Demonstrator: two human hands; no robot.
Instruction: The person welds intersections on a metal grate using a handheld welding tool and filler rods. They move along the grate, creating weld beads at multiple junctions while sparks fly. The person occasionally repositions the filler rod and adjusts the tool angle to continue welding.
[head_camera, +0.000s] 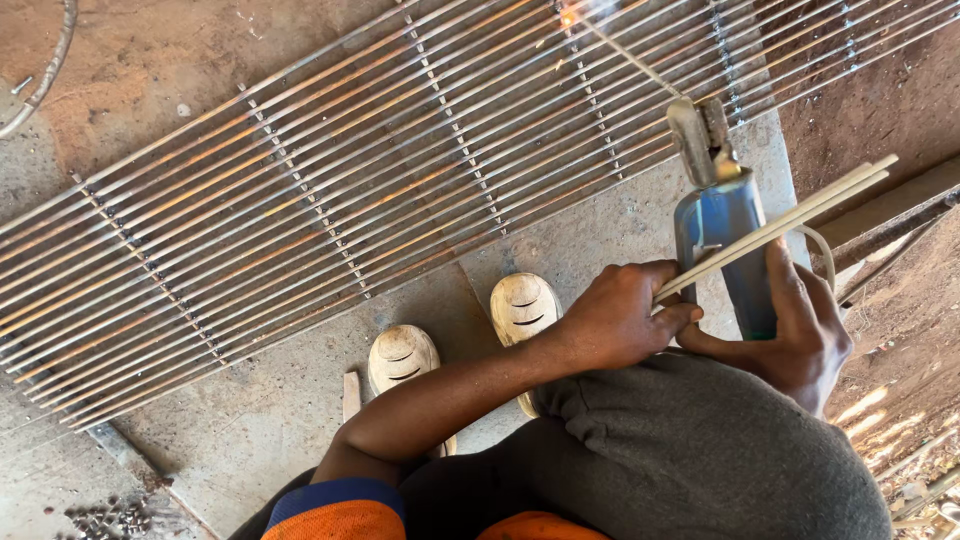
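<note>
Step in hand: welding rod joint on metal grille, arc lit at far edge.
Your right hand: clamped on blue electrode holder.
Your left hand: pinched on spare electrodes.
Next, likely: hold tip steady on joint, feed rod down.

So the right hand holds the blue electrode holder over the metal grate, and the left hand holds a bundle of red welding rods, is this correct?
Not quite: the rods in the left hand are pale, off-white, not red, as the head view shows. The rest stands: the right hand holds the blue electrode holder over the metal grate.
</note>
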